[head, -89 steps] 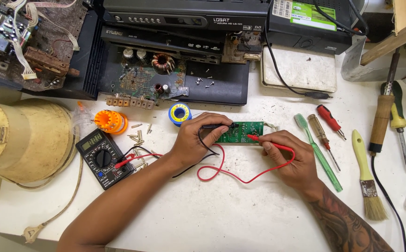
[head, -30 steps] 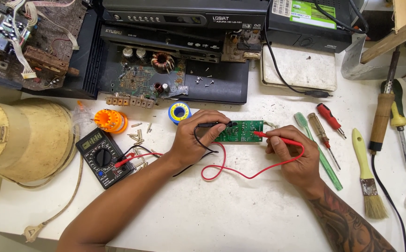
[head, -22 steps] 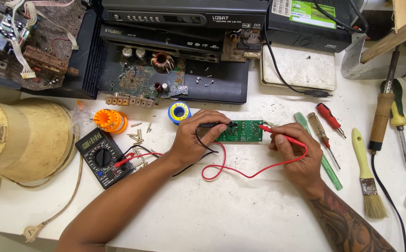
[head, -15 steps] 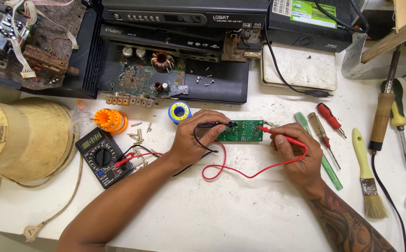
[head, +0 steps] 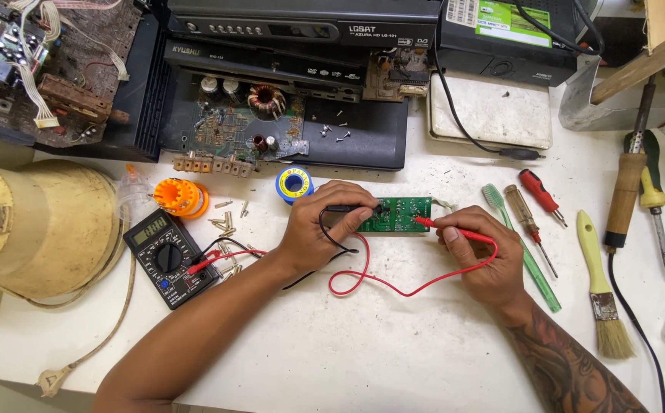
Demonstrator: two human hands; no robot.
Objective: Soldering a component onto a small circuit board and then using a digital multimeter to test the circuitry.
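Both probes are already down on the green circuit board (head: 395,215) between the grips, left hand (head: 323,229) pinching the black probe (head: 354,207), right hand (head: 479,256) clamping the red probe (head: 455,229), though the multimeter (head: 170,257) reading seems illegible.

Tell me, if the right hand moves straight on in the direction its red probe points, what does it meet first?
Probably the green circuit board: the right hand aims its red probe leftward, the tip apparently already on the board's right part.

Electronics repair workshop: multimeter (head: 170,258), soldering iron (head: 627,191), opened devices (head: 271,115).
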